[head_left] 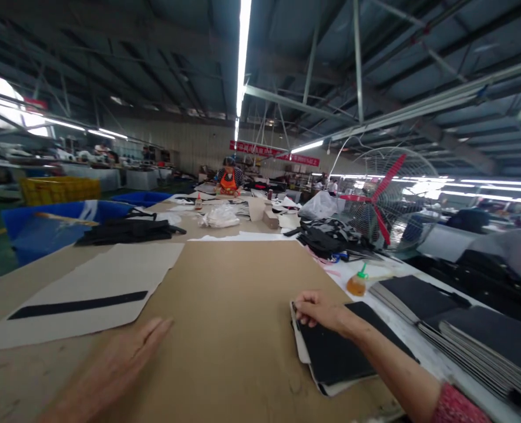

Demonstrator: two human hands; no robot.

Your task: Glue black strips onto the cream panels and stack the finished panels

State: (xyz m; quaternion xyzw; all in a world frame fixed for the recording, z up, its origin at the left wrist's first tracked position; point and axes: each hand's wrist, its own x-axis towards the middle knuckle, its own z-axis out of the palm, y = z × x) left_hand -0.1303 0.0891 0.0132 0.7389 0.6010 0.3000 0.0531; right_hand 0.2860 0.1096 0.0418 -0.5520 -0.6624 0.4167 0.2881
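Note:
My left hand (114,361), a little blurred, is low over the brown board (225,294) with its fingers stretched out and nothing in them. Beyond it, a black strip (79,304) lies across a pale sheet (119,267) on the left. On the right, my right hand (319,308) has its fingers curled and pinched at the far left corner of a black panel (343,352). White layers show under that panel's left and lower edges. My right forearm covers part of the panel.
Stacked black panels (484,341) lie at the right, near a glue bottle with a green tip (357,283). Black fabric pieces (128,230) lie by a blue bin (44,229). A large fan (379,200) stands right. A co-worker in an orange apron (228,179) is at the far end.

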